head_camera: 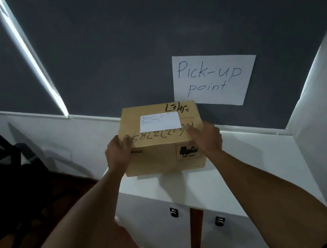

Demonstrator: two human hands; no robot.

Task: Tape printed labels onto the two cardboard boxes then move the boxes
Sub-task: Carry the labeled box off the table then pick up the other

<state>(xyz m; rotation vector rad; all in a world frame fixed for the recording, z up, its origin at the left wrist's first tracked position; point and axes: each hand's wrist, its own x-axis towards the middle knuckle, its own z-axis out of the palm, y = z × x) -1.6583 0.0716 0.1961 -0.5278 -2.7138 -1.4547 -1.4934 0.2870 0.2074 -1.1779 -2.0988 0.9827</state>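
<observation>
While setting down on the white cabinet under the pick-up sign, best to keep cardboard box level and slide back toward wall. Labelled already, white label on top. Overhanging front edge a bit, plenty of room right. Left hand and right hand gripping near top corners, fingers curled over top.

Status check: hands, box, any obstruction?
Both hands, left hand and right hand, grip the labelled box on the white cabinet. Nothing blocking.

Handwritten "Pick-up point" sign, white cabinet, perhaps a black chair
</observation>
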